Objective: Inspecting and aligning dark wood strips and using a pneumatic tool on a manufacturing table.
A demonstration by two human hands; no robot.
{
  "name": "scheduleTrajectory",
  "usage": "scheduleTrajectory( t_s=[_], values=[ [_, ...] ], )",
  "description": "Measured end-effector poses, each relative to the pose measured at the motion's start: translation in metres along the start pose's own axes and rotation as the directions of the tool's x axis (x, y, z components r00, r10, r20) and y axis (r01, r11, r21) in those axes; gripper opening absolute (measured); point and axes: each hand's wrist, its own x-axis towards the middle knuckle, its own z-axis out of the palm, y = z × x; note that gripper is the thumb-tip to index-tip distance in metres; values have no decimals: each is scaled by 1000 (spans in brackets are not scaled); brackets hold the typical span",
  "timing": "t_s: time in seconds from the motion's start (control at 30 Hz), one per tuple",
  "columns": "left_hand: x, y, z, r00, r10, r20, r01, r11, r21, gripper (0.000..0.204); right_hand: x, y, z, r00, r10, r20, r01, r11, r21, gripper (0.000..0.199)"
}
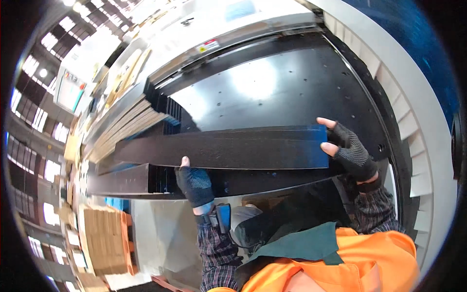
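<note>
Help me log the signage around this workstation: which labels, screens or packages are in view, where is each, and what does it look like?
Warning label: small rectangular sticker, white with red and yellow, on the pale machine frame above the black bed.
Screen panel: pale tilted control box with a light display, far left.
Blue panel: rectangle on the machine top; details too blurred to tell.
Cardboard stack: flat brown sheets on an orange pallet, lower left.

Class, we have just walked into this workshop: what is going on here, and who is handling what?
A person in an orange vest and fingerless gloves holds a long black board over a glossy black machine bed. The left hand grips its near long edge from below, and the right hand clasps its right end. More black boards lie stacked beneath it. Pale boards are piled further left, and cardboard stacks stand on the floor.
</note>
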Motion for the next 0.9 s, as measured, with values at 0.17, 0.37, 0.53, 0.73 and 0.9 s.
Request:
scheduleTrajectory(
  t_s=[0.17,0.37,0.53,0.73,0.9],
  values=[
    [-11,-6,20,999,-19,-30,20,999,28,24,-7,19,-18,999,-38,11,36,992,121,58],
    [-18,-4,8,990,-139,2,138,983,118,33,-12,12,-32,995,55,77,-71,974,213,64],
    [-27,9,37,986,-167,-1,148,879,-453,46,-39,19,-31,998,-54,-32,61,944,325,79],
    [-9,31,58,706,387,593,324,568,-757,44,-57,48,-49,697,-534,479,655,745,-122,15],
    [23,35,34,539,437,720,394,624,-674,51,-70,14,-15,756,-559,340,633,755,-168,17]
  ],
)
